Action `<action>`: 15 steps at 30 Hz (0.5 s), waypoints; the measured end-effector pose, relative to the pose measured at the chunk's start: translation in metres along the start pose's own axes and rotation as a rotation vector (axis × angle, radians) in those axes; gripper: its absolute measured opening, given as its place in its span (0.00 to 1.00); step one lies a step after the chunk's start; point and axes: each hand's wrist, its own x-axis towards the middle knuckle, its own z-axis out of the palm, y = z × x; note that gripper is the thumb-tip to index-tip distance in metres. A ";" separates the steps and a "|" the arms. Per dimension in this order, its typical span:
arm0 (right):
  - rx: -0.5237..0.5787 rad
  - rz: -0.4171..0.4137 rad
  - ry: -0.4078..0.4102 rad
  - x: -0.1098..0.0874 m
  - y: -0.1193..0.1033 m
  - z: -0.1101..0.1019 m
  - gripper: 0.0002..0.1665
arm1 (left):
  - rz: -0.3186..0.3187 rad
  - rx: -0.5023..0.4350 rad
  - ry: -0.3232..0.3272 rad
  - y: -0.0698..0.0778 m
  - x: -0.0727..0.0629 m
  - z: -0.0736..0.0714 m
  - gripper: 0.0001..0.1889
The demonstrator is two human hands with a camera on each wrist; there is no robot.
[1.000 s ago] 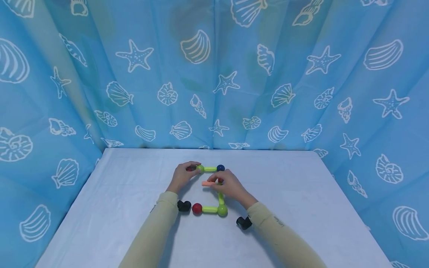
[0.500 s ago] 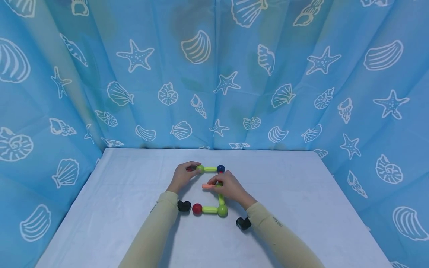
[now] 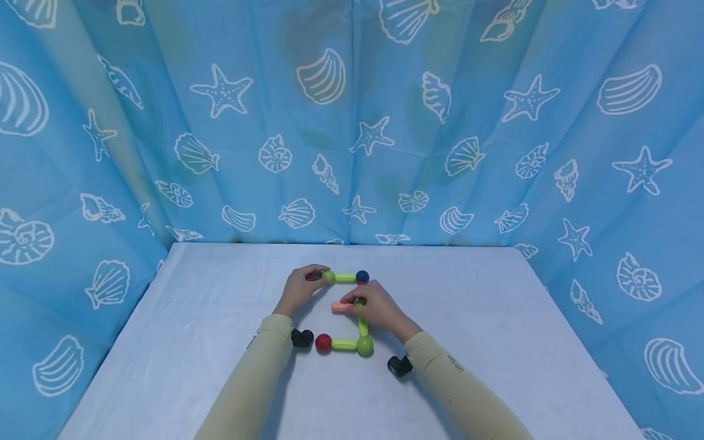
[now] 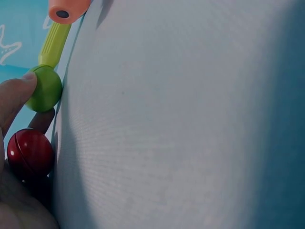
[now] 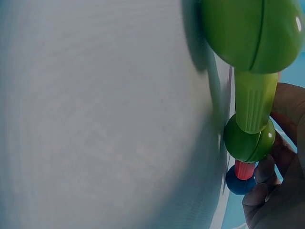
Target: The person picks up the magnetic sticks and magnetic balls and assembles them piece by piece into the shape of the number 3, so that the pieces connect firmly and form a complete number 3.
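My left hand (image 3: 299, 288) pinches a green ball (image 4: 46, 88) between thumb and finger at the far left of a magnetic stick-and-ball frame. A red ball (image 4: 31, 153) sits within that hand, by the palm. My right hand (image 3: 381, 307) holds an orange rod (image 3: 339, 307) that points left, its end (image 4: 69, 10) facing the left wrist camera. That rod is beside the frame's middle green ball (image 5: 249, 138), partly covered by my fingers; whether they touch is hidden. A red rod (image 5: 245, 170) links this ball to the dark blue ball (image 3: 362, 277).
Yellow-green rods (image 3: 344, 344) form the near side, joining a corner green ball (image 3: 365, 345) to a red ball (image 3: 323, 343). A black wrist-camera piece (image 3: 399, 366) hangs by the right sleeve. White cloth covers the table (image 3: 484, 342); a blue shell-patterned curtain (image 3: 352, 183) surrounds it.
My right hand and the orange rod have come slightly lower, toward the near side. My left hand stays on the green ball, and the frame has hardly moved.
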 end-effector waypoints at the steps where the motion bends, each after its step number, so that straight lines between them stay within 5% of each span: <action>1: 0.001 -0.004 0.001 0.000 0.000 0.000 0.13 | 0.002 0.001 0.000 0.000 0.000 0.000 0.17; 15: 0.017 0.043 0.018 -0.002 -0.002 -0.001 0.14 | -0.006 0.000 0.003 -0.001 0.001 0.000 0.17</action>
